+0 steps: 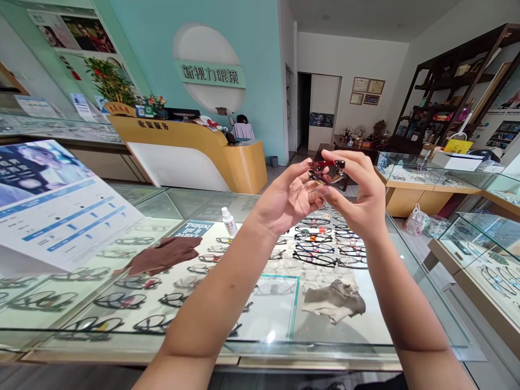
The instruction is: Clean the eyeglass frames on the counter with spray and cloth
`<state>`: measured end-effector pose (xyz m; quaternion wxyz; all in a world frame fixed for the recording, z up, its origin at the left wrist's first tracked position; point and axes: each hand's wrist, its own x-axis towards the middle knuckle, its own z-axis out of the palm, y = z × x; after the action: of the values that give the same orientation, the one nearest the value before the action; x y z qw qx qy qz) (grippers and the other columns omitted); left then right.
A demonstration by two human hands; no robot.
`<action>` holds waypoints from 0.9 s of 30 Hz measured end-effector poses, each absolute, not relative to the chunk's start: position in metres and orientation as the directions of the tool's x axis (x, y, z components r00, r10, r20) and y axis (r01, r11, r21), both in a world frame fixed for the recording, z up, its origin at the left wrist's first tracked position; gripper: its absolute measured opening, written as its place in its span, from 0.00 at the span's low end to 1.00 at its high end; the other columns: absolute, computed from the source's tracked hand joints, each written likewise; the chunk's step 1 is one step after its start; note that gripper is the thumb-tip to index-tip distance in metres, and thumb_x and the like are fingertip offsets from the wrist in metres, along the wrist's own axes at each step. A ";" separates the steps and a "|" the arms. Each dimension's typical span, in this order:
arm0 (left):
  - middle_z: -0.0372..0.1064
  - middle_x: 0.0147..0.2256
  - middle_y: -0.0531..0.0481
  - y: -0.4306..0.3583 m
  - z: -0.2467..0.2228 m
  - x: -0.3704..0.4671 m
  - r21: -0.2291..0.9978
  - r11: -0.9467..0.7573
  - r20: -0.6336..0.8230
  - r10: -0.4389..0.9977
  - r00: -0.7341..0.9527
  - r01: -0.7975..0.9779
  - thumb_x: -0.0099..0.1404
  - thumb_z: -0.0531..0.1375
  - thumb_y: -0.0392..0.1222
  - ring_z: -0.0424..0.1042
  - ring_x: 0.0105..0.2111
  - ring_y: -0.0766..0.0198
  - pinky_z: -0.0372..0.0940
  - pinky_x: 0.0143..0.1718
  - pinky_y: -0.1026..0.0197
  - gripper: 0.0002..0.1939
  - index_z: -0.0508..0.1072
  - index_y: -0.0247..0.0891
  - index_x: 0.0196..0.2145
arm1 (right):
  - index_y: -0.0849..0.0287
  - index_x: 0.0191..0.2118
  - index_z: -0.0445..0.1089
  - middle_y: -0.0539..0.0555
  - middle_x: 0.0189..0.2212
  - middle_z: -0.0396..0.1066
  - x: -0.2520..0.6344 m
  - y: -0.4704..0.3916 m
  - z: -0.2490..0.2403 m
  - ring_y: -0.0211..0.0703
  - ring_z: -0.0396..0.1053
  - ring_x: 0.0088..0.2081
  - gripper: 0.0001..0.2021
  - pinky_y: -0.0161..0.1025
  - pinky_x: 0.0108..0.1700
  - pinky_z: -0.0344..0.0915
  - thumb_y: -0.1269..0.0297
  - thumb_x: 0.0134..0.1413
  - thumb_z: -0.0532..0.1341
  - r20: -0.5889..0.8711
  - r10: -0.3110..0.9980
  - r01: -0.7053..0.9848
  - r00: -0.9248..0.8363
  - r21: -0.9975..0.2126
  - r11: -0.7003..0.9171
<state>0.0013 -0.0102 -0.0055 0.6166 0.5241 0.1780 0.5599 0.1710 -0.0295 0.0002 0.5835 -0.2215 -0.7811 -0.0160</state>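
Both my hands hold a pair of eyeglasses [326, 172] with a dark red frame, raised above the glass display case. My left hand [294, 197] has its thumb and fingers closed at the left side of the glasses. At their right end, my right hand [357, 189] pinches the frame between thumb and fingers. Part of the glasses is hidden behind the fingers. Below lie a grey cloth [335, 301] and, farther left, a brown cloth [162, 255] on the glass top. A small white bottle [228, 222] stands beyond the brown cloth.
The glass display case [268, 346] holds rows of eyeglasses [312, 247]. A printed card stand [60, 216] stands at the left. Behind are a yellow-and-white reception counter [182, 157] and a dark shelf [442, 86]. Another glass case [483, 260] is at the right.
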 end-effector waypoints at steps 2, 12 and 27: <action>0.79 0.40 0.43 -0.009 -0.007 0.000 0.855 -0.130 0.344 0.867 0.360 -0.503 0.62 0.70 0.56 0.82 0.41 0.53 0.76 0.34 0.58 0.19 0.77 0.40 0.43 | 0.40 0.60 0.77 0.53 0.56 0.77 0.173 -0.029 0.001 0.57 0.70 0.61 0.19 0.59 0.66 0.64 0.48 0.65 0.66 0.917 0.326 0.361 -0.230 -0.231 0.904; 0.80 0.39 0.45 -0.002 -0.011 -0.002 0.899 0.017 0.257 0.787 0.561 -0.437 0.57 0.73 0.61 0.80 0.32 0.58 0.76 0.34 0.58 0.24 0.79 0.40 0.41 | 0.41 0.46 0.84 0.52 0.46 0.81 0.176 -0.025 -0.002 0.56 0.72 0.55 0.11 0.60 0.62 0.67 0.48 0.62 0.69 0.926 0.361 0.359 -0.112 -0.301 0.883; 0.59 0.21 0.51 -0.021 0.009 -0.115 0.685 -0.647 0.728 0.626 0.279 -0.335 0.49 0.75 0.64 0.69 0.32 0.56 0.71 0.39 0.46 0.25 0.68 0.48 0.24 | 0.50 0.36 0.77 0.50 0.39 0.79 0.179 -0.016 -0.003 0.49 0.73 0.44 0.13 0.50 0.52 0.66 0.49 0.54 0.74 0.854 0.513 0.347 -0.090 -0.456 0.820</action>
<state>-0.1152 -0.0210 0.0091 0.4066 0.6886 0.1058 0.5910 0.1789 -0.0161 -0.0027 0.6078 -0.2924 -0.7351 0.0685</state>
